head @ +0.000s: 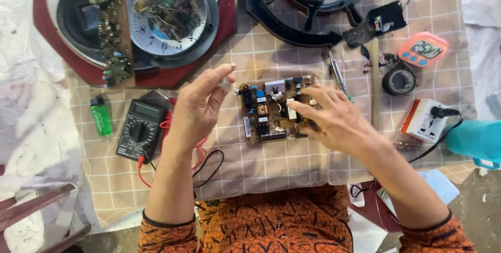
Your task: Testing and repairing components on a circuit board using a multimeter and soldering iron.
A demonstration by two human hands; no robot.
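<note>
Right hand (334,120) touches circuit board (275,109); left hand (201,107) beside.

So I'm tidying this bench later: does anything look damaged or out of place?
Yes. The round white-faced wall clock at top left lies on its dark red wooden case, with a loose brown circuit board propped across it. Red and black multimeter leads trail tangled over the table's front edge.

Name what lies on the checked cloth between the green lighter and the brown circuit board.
In the head view, a black multimeter with red and black leads lies between the green lighter and the circuit board; the left hand hovers there too.
</note>
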